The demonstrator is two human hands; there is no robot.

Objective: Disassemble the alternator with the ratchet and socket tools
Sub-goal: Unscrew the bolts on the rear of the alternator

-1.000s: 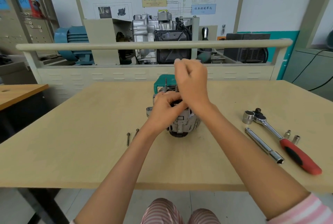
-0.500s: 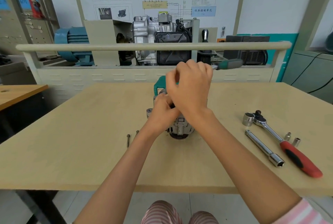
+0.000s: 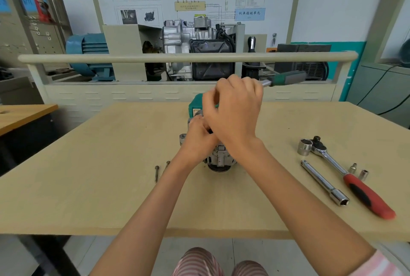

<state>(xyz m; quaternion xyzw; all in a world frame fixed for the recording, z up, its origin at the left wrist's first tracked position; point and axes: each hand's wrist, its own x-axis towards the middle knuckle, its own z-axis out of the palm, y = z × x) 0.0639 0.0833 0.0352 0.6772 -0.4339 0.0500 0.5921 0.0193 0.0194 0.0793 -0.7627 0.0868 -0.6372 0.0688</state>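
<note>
right hand (image 3: 233, 113) grips green-handled ratchet (image 3: 286, 78); left hand (image 3: 199, 136) holds alternator (image 3: 219, 158).

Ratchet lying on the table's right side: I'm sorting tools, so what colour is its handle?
Red with a black insert, on the ratchet, clearest in the head view.

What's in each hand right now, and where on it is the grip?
Right hand grips the green-handled ratchet near its head end, handle sticking out free. Left hand holds the alternator at its top.
</note>
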